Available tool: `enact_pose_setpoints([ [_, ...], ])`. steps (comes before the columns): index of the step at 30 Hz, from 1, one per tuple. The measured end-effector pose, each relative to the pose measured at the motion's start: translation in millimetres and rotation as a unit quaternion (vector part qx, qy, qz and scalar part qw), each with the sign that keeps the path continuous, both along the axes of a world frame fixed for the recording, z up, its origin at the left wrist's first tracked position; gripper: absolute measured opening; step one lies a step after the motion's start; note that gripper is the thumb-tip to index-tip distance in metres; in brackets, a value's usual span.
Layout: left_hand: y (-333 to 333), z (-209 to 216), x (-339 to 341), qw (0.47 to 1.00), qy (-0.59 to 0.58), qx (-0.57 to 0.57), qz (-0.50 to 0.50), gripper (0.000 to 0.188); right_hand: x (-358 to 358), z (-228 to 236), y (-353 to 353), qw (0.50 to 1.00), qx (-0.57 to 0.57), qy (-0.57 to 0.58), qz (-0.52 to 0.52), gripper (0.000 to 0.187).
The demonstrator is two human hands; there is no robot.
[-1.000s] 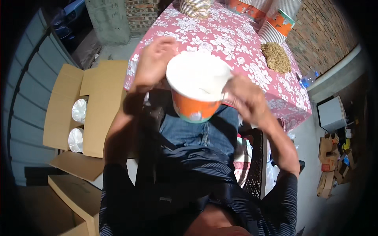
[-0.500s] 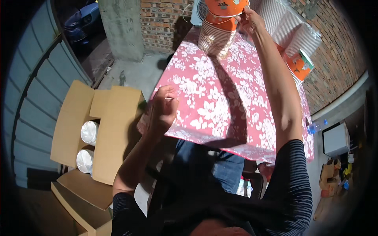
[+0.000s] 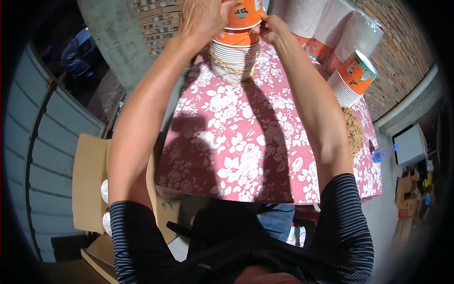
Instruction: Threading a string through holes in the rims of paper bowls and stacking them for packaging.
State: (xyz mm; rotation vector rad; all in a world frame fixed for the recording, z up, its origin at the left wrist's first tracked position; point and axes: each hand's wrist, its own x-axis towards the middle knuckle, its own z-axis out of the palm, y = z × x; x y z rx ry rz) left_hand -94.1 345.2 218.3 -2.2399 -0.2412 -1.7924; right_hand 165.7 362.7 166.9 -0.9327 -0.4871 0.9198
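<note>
A tall stack of paper tubs [image 3: 234, 61] with white rims stands at the far end of the table. On top of it sits an upper orange printed tub [image 3: 245, 16], cut off by the frame's top edge. Thin tan bands cross the stack below. My left hand [image 3: 203, 19] is at the upper tub's left side, its fingers mostly out of frame or hidden. At the right of that tub's lower rim, my right hand [image 3: 270, 29] has its fingers closed together; what they pinch is too small to make out.
Several wrapped tub stacks [image 3: 331, 38] stand at the far right. Nearer, a shorter orange stack [image 3: 352, 78] leans beside a pile of thin tan bands [image 3: 353, 132]. A flowered cloth [image 3: 236, 156] covers the table. A plastic bottle [image 3: 382, 154] is at its right edge; an open carton [image 3: 87, 180] is left.
My left hand has risen from the table's near left side to the upper tub. My right hand stays near the tub's rim. The view has shifted, showing the pile of bands.
</note>
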Motion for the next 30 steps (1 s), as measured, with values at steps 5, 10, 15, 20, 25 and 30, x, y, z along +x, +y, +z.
enact_pose_setpoints([
  [5, 48.4, -3.4, 46.8, 0.995, 0.081, -0.027, 0.041, 0.023, -12.8, -12.4, -50.1, 0.978, -0.084, -0.187, 0.045, 0.024],
  [10, 58.7, -6.6, 63.9, 0.954, 0.232, -0.167, 0.090, 0.032, 35.1, -27.9, -137.1, 0.853, -0.080, -0.500, -0.127, 0.023],
  [15, 86.4, -25.5, 62.9, 0.976, 0.206, -0.057, 0.033, 0.038, 136.7, 2.6, -234.3, 0.476, 0.006, -0.782, -0.403, 0.030],
  [20, 8.8, -35.2, 112.6, 0.992, 0.092, 0.073, 0.042, 0.028, 199.1, 36.3, -303.7, 0.321, -0.245, -0.810, -0.425, 0.030],
  [25, -107.1, -107.8, 227.4, 0.963, 0.178, -0.020, -0.202, 0.024, 195.0, 49.3, -331.5, 0.486, -0.299, -0.766, -0.297, 0.021],
  [30, -164.1, -158.8, 316.2, 0.925, 0.259, -0.072, -0.270, 0.028, 217.7, 47.9, -322.0, 0.546, -0.321, -0.728, -0.262, 0.015],
])
